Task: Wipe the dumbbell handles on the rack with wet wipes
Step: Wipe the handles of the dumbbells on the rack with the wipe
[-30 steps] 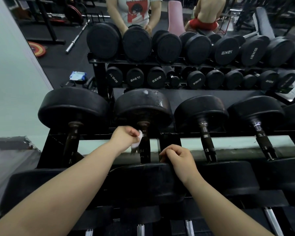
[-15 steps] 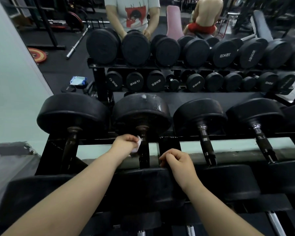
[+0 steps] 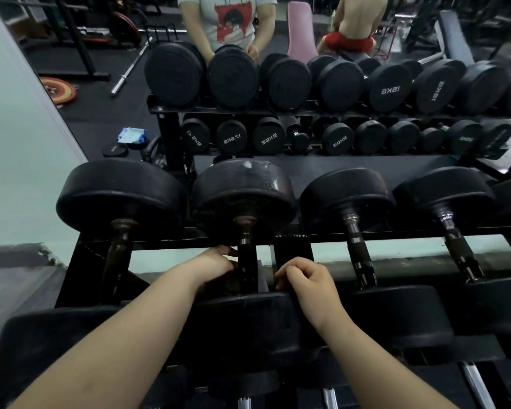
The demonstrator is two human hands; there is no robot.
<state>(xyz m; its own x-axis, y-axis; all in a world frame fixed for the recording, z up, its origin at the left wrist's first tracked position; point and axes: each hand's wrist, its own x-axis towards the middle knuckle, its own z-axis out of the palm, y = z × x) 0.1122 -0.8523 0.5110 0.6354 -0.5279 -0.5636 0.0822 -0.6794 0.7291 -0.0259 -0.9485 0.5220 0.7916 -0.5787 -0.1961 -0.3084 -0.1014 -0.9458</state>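
Start at the far left of the rack [image 3: 396, 233]. The first handle [image 3: 119, 246] stands bare, brown and dull, with no hand on it.

Next comes your left hand [image 3: 214, 262], pressed to the left side of the second handle [image 3: 247, 261] about halfway along the bar. Its fingers [image 3: 229, 250] curl in toward the bar, but the hand is blurred. I cannot tell whether they close right round the bar, and no wet wipe shows in them. If you have one, it is hidden in the palm.

Just right of that bar, your right hand [image 3: 307, 278] rests in a loose fist on the near head of the same dumbbell. Its fingers are together and appear to hold nothing, so it looks like it is only steadying.

Further right, the third handle [image 3: 357, 252] and fourth handle [image 3: 457, 249] are chrome and untouched.

My judgement is that you are wiping the second bar, early in the row. Next, wrap the wipe fully round this bar and draw it from the far collar to the near head, turning your wrist to reach the underside. Then lift off and move right to the third bar, bringing the bracing hand with you.

A blue and white packet [image 3: 132, 134] shows in the mirror [image 3: 27, 128] at upper left. Take a fresh wipe if this one is dry.
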